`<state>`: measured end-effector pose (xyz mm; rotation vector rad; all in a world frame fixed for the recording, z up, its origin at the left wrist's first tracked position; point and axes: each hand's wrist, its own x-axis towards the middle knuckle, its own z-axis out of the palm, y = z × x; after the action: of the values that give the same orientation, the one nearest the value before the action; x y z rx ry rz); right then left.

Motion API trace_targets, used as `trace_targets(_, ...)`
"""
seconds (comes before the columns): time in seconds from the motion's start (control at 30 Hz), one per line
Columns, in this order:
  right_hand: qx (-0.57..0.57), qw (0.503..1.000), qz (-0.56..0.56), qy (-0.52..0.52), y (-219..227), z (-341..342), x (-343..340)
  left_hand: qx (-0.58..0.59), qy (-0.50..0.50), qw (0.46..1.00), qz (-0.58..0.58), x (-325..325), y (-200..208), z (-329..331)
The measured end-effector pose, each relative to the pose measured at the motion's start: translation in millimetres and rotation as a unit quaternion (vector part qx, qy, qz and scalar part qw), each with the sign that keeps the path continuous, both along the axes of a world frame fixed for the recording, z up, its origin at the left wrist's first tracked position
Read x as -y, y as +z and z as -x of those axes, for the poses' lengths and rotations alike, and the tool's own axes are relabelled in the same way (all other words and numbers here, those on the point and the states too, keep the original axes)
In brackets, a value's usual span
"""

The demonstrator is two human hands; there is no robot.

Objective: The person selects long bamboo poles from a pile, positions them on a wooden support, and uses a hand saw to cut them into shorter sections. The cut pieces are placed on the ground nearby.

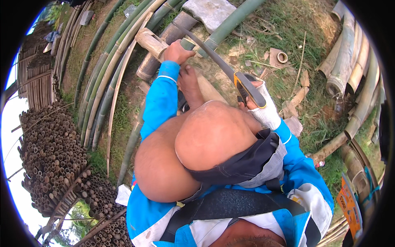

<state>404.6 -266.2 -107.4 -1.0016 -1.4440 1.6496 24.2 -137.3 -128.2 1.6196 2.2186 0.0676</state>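
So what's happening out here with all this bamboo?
A person is crouched on grassy ground, sawing bamboo. The left hand steadies a thick bamboo pole, with a bare foot braced beside it. The right hand, in a white glove, grips a curved handsaw whose blade reaches to the pole. Long green poles lie alongside, cut sections are stacked at left, and offcuts litter the grass.
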Motion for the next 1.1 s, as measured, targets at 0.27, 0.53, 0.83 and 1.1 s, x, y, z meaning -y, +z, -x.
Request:
trace_targets(0.27,-0.042,0.997,0.068,-0.019,-19,-34,20,-0.008,0.007,1.000,0.004,-1,-6,-1)
trace_targets(0.53,-0.309,0.835,0.385,-0.245,-45,-75,33,-0.001,0.017,1.000,-0.015,4,-7,1)
trace_targets(0.83,0.588,0.748,-0.305,0.035,-113,-90,-3,0.006,0.029,0.999,-0.020,6,-3,-1)
trace_targets(1.1,0.357,0.795,-0.491,-0.002,-46,126,-128,0.001,0.034,0.999,-0.037,12,5,-4)
